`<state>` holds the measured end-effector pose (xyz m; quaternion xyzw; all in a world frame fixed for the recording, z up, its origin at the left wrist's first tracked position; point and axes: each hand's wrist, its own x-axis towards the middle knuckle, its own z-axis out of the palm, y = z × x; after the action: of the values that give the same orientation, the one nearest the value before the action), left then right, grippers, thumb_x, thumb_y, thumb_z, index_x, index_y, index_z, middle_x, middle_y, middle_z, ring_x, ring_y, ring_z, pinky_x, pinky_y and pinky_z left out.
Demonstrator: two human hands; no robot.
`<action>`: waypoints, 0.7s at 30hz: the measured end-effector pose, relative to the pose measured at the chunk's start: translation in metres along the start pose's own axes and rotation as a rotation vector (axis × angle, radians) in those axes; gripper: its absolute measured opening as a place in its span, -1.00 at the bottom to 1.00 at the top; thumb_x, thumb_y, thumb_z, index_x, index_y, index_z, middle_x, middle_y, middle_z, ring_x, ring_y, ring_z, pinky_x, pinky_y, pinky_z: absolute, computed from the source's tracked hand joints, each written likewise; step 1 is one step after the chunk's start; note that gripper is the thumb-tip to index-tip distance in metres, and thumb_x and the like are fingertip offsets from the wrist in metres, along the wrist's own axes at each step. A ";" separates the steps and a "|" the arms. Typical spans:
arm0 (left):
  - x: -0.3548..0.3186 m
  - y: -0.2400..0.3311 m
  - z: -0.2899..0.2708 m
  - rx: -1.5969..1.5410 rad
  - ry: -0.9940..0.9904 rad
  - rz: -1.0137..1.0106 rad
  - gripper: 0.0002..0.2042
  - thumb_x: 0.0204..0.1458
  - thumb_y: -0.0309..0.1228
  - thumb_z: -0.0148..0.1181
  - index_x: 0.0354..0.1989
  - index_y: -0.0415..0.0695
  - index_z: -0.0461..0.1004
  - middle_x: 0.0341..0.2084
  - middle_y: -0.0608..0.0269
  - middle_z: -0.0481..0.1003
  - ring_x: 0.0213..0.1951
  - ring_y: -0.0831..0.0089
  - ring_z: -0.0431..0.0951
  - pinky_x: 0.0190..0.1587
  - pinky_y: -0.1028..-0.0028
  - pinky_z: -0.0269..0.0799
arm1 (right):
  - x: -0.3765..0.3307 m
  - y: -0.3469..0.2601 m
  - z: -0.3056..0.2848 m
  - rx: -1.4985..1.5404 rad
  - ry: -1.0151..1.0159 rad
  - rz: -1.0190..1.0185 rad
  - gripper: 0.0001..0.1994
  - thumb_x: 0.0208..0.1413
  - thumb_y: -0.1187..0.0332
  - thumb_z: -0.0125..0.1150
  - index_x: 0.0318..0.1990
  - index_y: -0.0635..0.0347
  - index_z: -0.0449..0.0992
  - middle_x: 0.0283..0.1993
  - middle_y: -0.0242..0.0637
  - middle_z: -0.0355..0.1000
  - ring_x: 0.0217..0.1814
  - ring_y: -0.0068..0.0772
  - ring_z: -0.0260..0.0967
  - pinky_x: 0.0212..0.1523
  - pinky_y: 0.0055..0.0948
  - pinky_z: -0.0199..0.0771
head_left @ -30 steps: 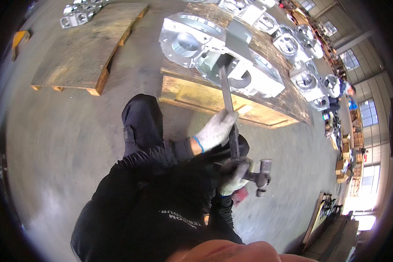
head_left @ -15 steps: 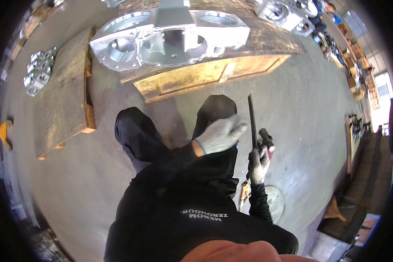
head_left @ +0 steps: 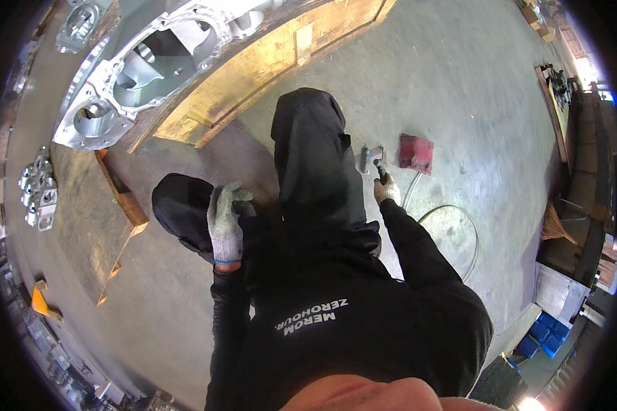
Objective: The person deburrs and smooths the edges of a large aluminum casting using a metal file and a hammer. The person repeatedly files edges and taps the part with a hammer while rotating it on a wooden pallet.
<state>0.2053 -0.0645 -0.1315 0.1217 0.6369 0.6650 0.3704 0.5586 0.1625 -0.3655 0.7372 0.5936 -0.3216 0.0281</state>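
My right hand (head_left: 388, 191), in a pale knit glove, reaches down to the right of my knee. Its fingers are closed round the dark handle of a tool (head_left: 380, 171) whose exact kind is too small to tell. Just beyond it are grey metal parts (head_left: 371, 156), and I cannot tell whether they belong to that tool. A dark red square pad (head_left: 416, 153) lies on the floor beside them. My left hand (head_left: 225, 218), also gloved, is by my left knee with thumb and fingers apart, holding nothing.
A large machined metal casting (head_left: 159, 68) sits on a wooden platform (head_left: 253, 72) ahead to the left. Smaller castings (head_left: 40, 188) stand on a low wooden pallet (head_left: 82, 226). A thin hose (head_left: 474, 233) loops over the floor at right, near a broom (head_left: 557, 225) and blue bins (head_left: 547, 334).
My view has swung right, so the casting sits further left. My left hand has moved back to my left knee. The long dark bar is gone from my right hand, which has reached down.
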 end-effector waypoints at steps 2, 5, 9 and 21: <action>0.005 -0.002 0.013 0.003 -0.008 -0.033 -0.68 0.36 -0.27 0.04 0.06 -0.29 0.46 -0.31 0.14 0.61 -0.38 0.47 0.54 -0.28 0.49 0.45 | 0.009 -0.002 0.005 -0.107 -0.018 0.041 -0.51 0.13 0.12 0.11 0.24 -0.08 0.42 0.06 0.03 0.55 0.14 0.08 0.49 0.17 -0.07 0.44; 0.010 0.000 0.025 -0.016 -0.056 -0.013 -0.65 0.37 -0.27 0.02 0.11 -0.32 0.43 -0.27 0.11 0.62 -0.32 0.44 0.59 -0.23 0.49 0.48 | 0.015 0.000 0.011 -0.257 -0.087 0.109 -0.47 0.12 0.22 0.02 0.30 -0.05 0.33 0.05 0.00 0.56 0.14 0.03 0.52 0.15 -0.08 0.48; 0.013 0.002 0.027 -0.010 -0.069 -0.047 -0.63 0.38 -0.26 -0.01 0.13 -0.33 0.41 -0.20 0.07 0.60 -0.27 0.37 0.61 -0.15 0.44 0.50 | 0.009 0.017 0.019 -0.279 -0.104 0.188 -0.44 0.12 0.26 0.02 0.34 -0.12 0.25 0.02 -0.06 0.59 0.11 -0.02 0.55 0.15 -0.12 0.48; 0.056 0.010 0.035 -1.056 -0.231 -0.147 -0.49 0.35 -0.14 -0.13 0.27 -0.30 0.34 0.24 -0.11 0.38 0.34 0.03 0.28 0.49 0.01 -0.05 | -0.001 -0.166 -0.089 0.569 0.596 -0.617 -0.56 0.18 0.35 0.27 0.20 0.19 0.41 0.11 -0.05 0.45 0.04 -0.13 0.53 0.10 -0.20 0.51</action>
<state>0.1849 -0.0012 -0.1343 -0.0534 0.1784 0.8490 0.4945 0.4494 0.2484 -0.2377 0.5660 0.6545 -0.2398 -0.4402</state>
